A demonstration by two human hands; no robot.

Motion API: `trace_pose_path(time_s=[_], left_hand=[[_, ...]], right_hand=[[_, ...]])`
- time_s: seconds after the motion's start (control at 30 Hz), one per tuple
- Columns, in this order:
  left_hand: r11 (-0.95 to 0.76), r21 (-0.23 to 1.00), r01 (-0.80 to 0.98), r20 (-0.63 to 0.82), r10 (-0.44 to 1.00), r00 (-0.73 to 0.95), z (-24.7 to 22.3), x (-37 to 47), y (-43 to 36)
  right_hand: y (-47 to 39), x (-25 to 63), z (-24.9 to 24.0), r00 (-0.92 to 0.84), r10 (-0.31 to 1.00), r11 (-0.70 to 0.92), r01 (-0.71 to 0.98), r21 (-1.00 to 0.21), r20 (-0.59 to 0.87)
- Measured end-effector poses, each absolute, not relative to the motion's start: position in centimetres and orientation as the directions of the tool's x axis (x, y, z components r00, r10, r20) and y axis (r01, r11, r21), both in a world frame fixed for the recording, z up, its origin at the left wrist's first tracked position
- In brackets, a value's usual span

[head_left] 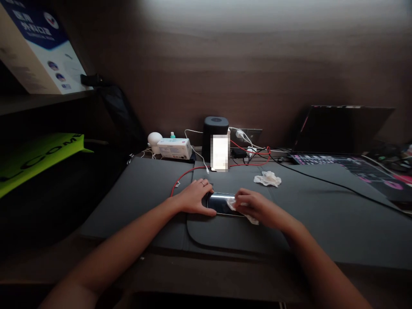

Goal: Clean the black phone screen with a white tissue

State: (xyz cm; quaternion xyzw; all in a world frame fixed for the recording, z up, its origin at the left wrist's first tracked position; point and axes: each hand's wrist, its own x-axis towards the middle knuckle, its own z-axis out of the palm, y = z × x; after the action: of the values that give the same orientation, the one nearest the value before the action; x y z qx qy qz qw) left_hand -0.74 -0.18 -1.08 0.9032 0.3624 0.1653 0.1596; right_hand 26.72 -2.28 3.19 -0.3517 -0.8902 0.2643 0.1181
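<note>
A smartphone [220,204] lies flat, screen up, on a dark grey mat [212,234]. My left hand [195,196], with a ring on one finger, grips the phone's left end, fingers at its far edge and thumb at its near edge. Bunched in the closed fingers of my right hand [254,206] is a white tissue [231,203], which touches the right part of the screen. A corner of that tissue hangs out below the hand. My right hand hides the phone's right end.
A crumpled tissue [268,179] lies beyond my right hand. Behind the mat stand a black cylindrical device [216,124] and a small white box [174,148]. A red cable [186,173] and a black cable [325,180] cross the mat. An open laptop [347,131] stands at right.
</note>
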Motion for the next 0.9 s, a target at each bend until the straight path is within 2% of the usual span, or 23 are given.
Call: trace_pose_path(time_s=[0.23, 0.43, 0.67, 0.8, 0.9], left_hand=[[-0.687, 0.409, 0.601, 0.196, 0.709, 0.677, -1.2, -0.7, -0.2], [-0.689, 0.406, 0.600, 0.202, 0.708, 0.677, -1.0, -0.6, -0.2], [-0.697, 0.394, 0.599, 0.201, 0.701, 0.684, -0.9, -0.6, -0.2], [-0.699, 0.390, 0.599, 0.197, 0.699, 0.687, -0.8, -0.6, -0.3], [-0.700, 0.391, 0.597, 0.206, 0.699, 0.685, -0.9, -0.6, -0.2]], right_hand=[[-2.1, 25.5, 2.2, -0.655, 0.737, 0.637, 0.592, -0.493, 0.165], [-2.8, 24.8, 3.0, -0.751, 0.656, 0.656, 0.516, -0.551, 0.078], [-2.3, 25.4, 2.4, -0.693, 0.703, 0.662, 0.555, -0.504, 0.160], [-3.0, 24.5, 2.5, -0.749, 0.650, 0.691, 0.514, -0.509, 0.126], [-2.8, 24.9, 2.7, -0.746, 0.657, 0.688, 0.533, -0.493, 0.111]])
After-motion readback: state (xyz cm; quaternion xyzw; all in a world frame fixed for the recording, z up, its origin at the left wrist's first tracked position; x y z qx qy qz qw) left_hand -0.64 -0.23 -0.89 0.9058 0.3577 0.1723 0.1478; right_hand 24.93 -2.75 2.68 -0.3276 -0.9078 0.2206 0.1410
